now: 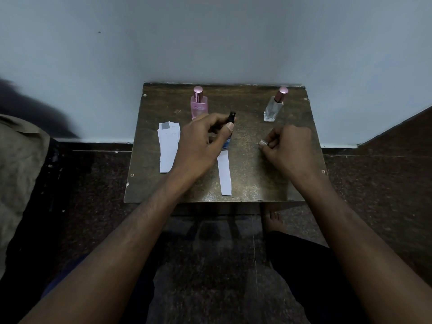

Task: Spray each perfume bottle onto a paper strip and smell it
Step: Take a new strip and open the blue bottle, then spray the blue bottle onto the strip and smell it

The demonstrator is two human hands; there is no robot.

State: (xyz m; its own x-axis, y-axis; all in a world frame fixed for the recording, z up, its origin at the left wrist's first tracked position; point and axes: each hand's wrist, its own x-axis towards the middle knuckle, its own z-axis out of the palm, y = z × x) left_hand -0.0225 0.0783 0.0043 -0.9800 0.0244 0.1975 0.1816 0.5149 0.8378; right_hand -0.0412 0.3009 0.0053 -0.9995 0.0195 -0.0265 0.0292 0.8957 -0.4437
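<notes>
Gripping a blue perfume bottle, the left hand curls fingers and thumb round it above the middle of the small brown table; the bottle's black spray head stands bare above the knuckles, and only a sliver of blue glass shows below the thumb.

Right hand: fingers curled, pinching a small clear cap just above the tabletop, well apart from the bottle.

Single paper strip: white, flat on the table, lengthwise toward the near edge, directly below the held bottle.

Stack of paper strips: white, lying left of the left hand.

Pink perfume bottle: upright, pink cap on, far side of table, behind the left hand.

Clear perfume bottle: upright, pink cap on, far right of table.

Surroundings: pale wall, dark speckled floor.
</notes>
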